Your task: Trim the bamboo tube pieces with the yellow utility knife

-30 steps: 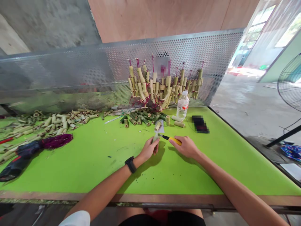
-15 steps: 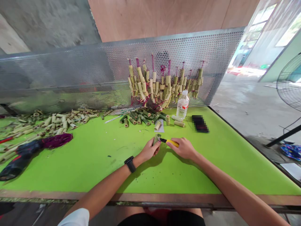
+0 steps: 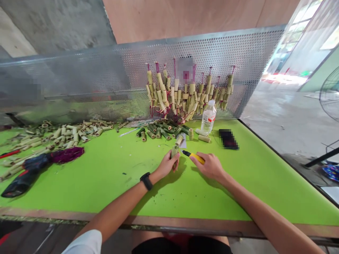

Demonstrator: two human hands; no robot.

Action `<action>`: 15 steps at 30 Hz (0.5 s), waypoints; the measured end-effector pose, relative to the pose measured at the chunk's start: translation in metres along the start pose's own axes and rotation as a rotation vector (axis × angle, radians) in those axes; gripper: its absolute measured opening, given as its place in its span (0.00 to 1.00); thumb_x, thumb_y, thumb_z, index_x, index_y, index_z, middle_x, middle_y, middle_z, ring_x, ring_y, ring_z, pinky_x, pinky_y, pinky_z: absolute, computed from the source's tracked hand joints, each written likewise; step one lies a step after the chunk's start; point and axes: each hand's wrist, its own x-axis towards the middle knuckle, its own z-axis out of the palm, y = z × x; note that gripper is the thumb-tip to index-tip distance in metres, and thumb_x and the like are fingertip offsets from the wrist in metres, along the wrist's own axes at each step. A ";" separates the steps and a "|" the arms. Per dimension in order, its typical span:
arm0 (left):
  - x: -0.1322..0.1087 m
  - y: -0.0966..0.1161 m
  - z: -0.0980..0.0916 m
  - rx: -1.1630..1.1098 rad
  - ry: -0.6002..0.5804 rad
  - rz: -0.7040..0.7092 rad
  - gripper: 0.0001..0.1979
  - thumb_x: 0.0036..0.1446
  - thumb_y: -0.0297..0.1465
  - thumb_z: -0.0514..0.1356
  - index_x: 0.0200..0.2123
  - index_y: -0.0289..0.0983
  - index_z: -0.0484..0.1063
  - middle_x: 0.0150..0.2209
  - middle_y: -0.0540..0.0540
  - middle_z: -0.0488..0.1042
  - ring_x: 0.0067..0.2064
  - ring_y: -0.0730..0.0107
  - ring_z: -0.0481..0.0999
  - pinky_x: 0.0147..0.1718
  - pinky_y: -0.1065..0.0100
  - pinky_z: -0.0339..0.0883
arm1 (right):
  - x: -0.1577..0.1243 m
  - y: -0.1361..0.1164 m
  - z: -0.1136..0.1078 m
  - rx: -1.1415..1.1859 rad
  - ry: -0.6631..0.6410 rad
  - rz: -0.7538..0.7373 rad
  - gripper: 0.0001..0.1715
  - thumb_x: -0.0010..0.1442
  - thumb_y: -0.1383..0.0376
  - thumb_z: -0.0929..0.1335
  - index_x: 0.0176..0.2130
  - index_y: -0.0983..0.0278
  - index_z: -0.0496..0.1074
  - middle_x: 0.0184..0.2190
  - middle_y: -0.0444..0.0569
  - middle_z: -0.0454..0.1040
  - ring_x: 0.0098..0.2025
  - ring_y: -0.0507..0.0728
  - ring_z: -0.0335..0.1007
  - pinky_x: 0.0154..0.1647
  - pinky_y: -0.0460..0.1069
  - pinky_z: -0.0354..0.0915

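My left hand [image 3: 168,165], with a black watch [image 3: 146,181] on its wrist, is closed around a short bamboo piece [image 3: 174,151] held tilted above the green tabletop [image 3: 106,183]. In my right hand [image 3: 210,165] is a yellow and black utility knife [image 3: 195,157], its tip pointing left at the piece. A small gap separates the knife from the bamboo. Just beyond my hands, a cut bamboo tube [image 3: 179,140] lies on a white paper [image 3: 184,141]. Behind it is a pile of green bamboo tubes [image 3: 164,132].
A clear water bottle [image 3: 208,120] and a dark phone-like object [image 3: 228,139] stand and lie at the right. Strung bamboo pieces [image 3: 190,95] hang on the perforated metal panel [image 3: 127,77]. At left are a power drill [image 3: 23,176], purple cord [image 3: 68,155] and many bamboo pieces [image 3: 71,135].
The knife has come away from the bamboo piece, and my right hand has shifted slightly right. The left hand still grips the piece, now tilted more upright. The view has turned slightly.
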 end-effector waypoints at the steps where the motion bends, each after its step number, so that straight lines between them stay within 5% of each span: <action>1: -0.001 0.001 0.000 0.017 -0.012 0.003 0.32 0.55 0.62 0.69 0.41 0.41 0.65 0.24 0.59 0.68 0.20 0.75 0.68 0.18 0.70 0.61 | -0.001 -0.001 0.003 0.000 -0.022 -0.012 0.44 0.71 0.29 0.57 0.29 0.60 0.72 0.20 0.48 0.72 0.19 0.54 0.60 0.24 0.50 0.56; 6: -0.007 -0.002 0.003 0.110 -0.065 0.021 0.28 0.60 0.58 0.67 0.43 0.39 0.68 0.21 0.58 0.68 0.20 0.75 0.67 0.20 0.71 0.60 | -0.001 0.003 0.008 -0.001 -0.075 -0.026 0.42 0.72 0.30 0.57 0.30 0.59 0.71 0.21 0.49 0.73 0.19 0.54 0.61 0.24 0.50 0.56; 15: -0.014 0.006 0.009 0.153 0.008 0.043 0.24 0.64 0.55 0.64 0.40 0.40 0.66 0.21 0.59 0.63 0.19 0.76 0.59 0.20 0.70 0.53 | 0.003 0.005 0.009 -0.059 -0.016 -0.014 0.41 0.73 0.32 0.58 0.30 0.60 0.73 0.20 0.48 0.72 0.19 0.54 0.61 0.25 0.50 0.54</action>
